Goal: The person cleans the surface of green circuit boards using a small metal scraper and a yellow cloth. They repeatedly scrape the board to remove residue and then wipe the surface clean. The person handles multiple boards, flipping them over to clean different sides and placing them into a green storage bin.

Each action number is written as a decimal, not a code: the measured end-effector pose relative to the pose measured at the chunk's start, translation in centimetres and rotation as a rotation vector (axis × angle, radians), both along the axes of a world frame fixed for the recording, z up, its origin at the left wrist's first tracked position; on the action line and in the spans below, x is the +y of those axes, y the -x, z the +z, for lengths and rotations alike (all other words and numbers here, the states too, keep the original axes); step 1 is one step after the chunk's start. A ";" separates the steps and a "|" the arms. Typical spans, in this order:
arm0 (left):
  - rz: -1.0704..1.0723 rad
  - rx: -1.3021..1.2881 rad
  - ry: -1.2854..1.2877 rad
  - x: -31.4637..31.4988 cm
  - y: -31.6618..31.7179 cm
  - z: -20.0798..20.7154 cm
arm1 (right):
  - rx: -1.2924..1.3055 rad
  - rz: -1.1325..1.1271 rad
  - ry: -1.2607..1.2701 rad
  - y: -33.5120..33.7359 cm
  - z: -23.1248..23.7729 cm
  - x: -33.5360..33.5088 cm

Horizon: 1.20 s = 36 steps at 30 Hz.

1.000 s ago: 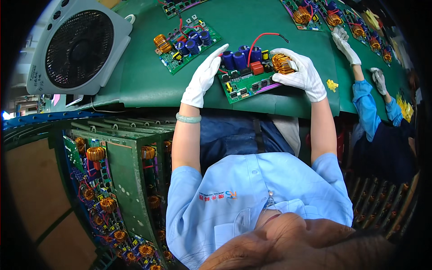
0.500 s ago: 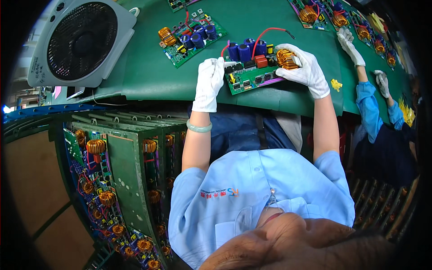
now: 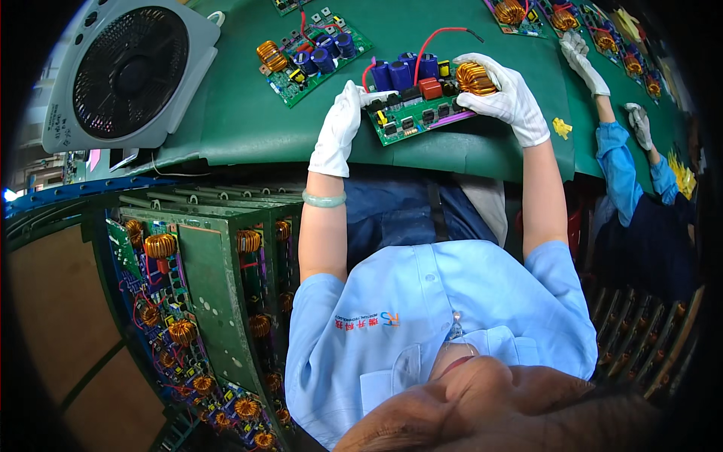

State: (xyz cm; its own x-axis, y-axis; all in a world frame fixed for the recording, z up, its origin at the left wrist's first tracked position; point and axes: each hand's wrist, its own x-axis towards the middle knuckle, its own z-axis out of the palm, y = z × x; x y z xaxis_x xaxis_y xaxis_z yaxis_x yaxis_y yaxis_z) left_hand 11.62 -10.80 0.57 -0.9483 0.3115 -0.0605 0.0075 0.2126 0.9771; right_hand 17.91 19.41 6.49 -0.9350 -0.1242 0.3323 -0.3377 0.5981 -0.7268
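Observation:
A green circuit board [image 3: 410,131] with blue capacitors, a red block and a copper-wound coil [image 3: 474,78] is at the front of the green table, tilted a little. My right hand [image 3: 514,105], in a white glove, is closed around the coil at the board's right end. At the left end, my gloved left hand [image 3: 337,129] pinches a slim whitish stick [image 3: 380,98] that reaches over the black parts; its exact kind does not show. A red wire [image 3: 422,47] rises from the board and bends right.
Another circuit board [image 3: 312,64] lies farther left, near a grey fan [image 3: 132,71]. Several boards [image 3: 520,15] line the far right, where a co-worker's gloved hands [image 3: 584,60] rest. A green rack [image 3: 211,301] full of boards stands lower left. Yellow scraps [image 3: 561,128] lie on the table.
The whole view has shifted slightly. My left hand has moved a little up and left and turned, with more of the whitish stick showing. My right hand keeps its hold on the coil.

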 end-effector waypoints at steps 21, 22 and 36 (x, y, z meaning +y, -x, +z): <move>0.407 0.045 -0.293 -1.7 -0.1 0.3 | -0.054 -0.041 -0.012 -0.3 0.7 -0.2; 0.479 0.085 -0.289 -2.3 -0.1 0.1 | -0.021 -0.047 -0.010 -0.2 0.4 -0.1; 0.446 0.091 -0.421 -3.9 -0.1 -0.8 | -0.007 -0.040 -0.065 -0.4 0.5 0.1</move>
State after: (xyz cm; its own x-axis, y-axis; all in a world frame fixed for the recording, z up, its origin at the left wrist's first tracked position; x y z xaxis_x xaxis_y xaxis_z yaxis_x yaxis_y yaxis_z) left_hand 11.76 -14.66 -0.27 -0.9882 -0.1370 0.0688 0.0942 -0.1887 0.9775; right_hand 18.34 19.52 6.94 -0.9420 -0.1081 0.3178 -0.3076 0.6568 -0.6885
